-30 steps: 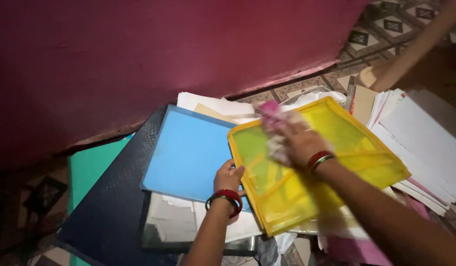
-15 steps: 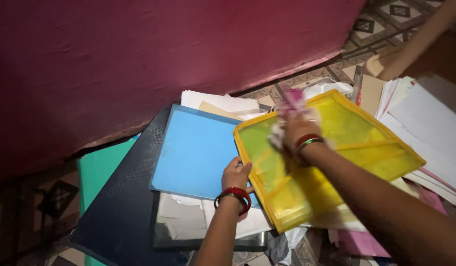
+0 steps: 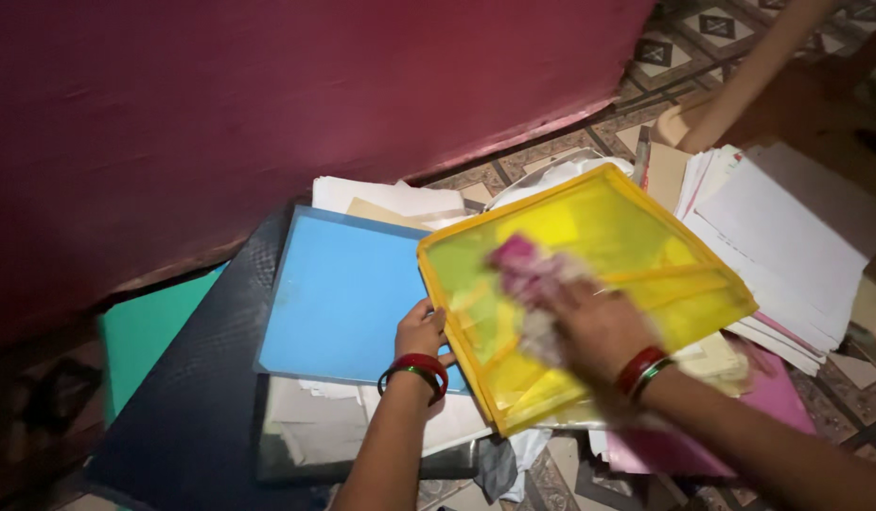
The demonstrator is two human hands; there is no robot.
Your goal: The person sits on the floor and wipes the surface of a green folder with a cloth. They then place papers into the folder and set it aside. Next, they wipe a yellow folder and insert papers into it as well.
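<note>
A translucent yellow plastic folder (image 3: pixel 637 237) lies tilted on a heap of papers on the floor. My left hand (image 3: pixel 421 331), with red and green bangles at the wrist, grips the folder's left edge. My right hand (image 3: pixel 594 326) presses a pink and white cloth (image 3: pixel 525 270) flat on the middle of the folder; the hand and cloth are blurred by motion. A blue folder (image 3: pixel 348 293) lies just left of the yellow one, partly under my left hand.
A stack of white papers (image 3: pixel 788 237) sits at the right, a pink sheet (image 3: pixel 783 393) below it. A dark board (image 3: pixel 201 397) and a green folder (image 3: pixel 149 331) lie at the left. A red wall (image 3: pixel 268 104) runs behind. A person's leg (image 3: pixel 750 80) is at the upper right.
My right hand has slid the cloth from the folder's upper edge down toward its middle. My left hand stays on the folder's left edge.
</note>
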